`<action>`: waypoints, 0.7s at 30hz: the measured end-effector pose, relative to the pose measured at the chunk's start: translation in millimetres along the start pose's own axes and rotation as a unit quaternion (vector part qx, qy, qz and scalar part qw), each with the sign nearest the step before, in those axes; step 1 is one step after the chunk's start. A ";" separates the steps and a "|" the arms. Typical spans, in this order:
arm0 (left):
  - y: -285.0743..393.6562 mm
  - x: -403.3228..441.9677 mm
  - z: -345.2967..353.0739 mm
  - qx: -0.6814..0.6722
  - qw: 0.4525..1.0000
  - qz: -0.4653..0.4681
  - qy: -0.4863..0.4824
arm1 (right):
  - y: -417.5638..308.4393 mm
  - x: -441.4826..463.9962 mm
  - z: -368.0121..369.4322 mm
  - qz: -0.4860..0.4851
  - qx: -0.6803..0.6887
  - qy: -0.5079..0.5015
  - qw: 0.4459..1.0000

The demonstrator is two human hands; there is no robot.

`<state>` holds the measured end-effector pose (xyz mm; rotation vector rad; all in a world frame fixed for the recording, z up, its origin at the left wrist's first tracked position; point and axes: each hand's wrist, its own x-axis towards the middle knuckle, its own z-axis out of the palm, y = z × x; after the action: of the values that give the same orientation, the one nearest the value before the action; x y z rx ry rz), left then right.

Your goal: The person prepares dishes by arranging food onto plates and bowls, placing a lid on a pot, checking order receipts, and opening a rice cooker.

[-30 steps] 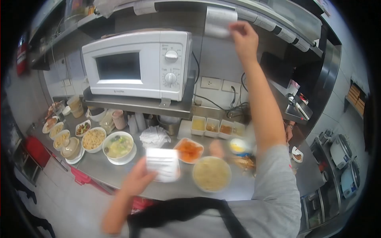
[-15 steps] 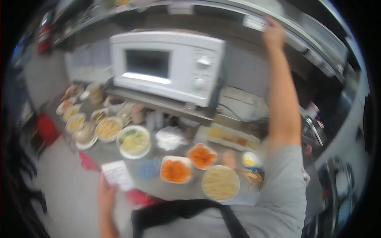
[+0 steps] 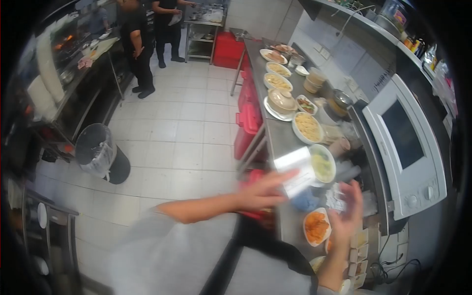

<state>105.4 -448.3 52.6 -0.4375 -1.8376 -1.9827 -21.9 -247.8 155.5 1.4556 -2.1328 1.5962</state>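
Note:
My left hand (image 3: 265,191) grips a white paper slip (image 3: 297,178) with printed lines, holding it above the counter beside a white bowl of pale green food (image 3: 322,164). To the right, my right hand (image 3: 350,209) is raised over the counter with fingers curved and apart, and I see nothing in it. Crumpled silvery-white wrap (image 3: 336,198) lies behind that hand. Just below is a white dish of orange food (image 3: 316,227), and a crumpled blue item (image 3: 305,201) lies near the slip. Both hands are slightly blurred.
A white microwave (image 3: 400,142) stands on a raised shelf at right. Along the counter sit a bowl of yellowish food (image 3: 308,128) and a lidded clay pot (image 3: 282,101). Red bins (image 3: 247,123) stand beneath. A lined trash bin (image 3: 105,155) is at left; two people stand farther back.
The view has swung left, so the microwave now appears at the right. My right hand has come down from the shelf edge. My left hand has brought the slip up over the counter.

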 end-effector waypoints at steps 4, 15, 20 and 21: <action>13.2 -47.6 -57.6 0.009 1.000 -0.021 0.003 | 63.7 -10.6 160.5 0.275 0.616 -0.105 0.731; 85.0 -241.9 -297.5 0.024 0.873 -0.257 0.414 | -15.1 33.5 446.4 0.286 0.411 -0.270 0.823; 65.3 -277.5 -397.3 0.167 0.841 -0.219 0.465 | -25.0 86.3 541.6 -0.201 0.208 -0.257 0.922; 67.3 -277.3 -420.0 0.136 0.848 -0.197 0.472 | -27.1 102.9 558.0 -0.212 0.206 -0.255 0.920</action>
<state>397.2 -848.4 -59.8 0.9240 -1.5211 -1.6108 181.9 -750.3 -13.8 2.4989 -1.5290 1.6824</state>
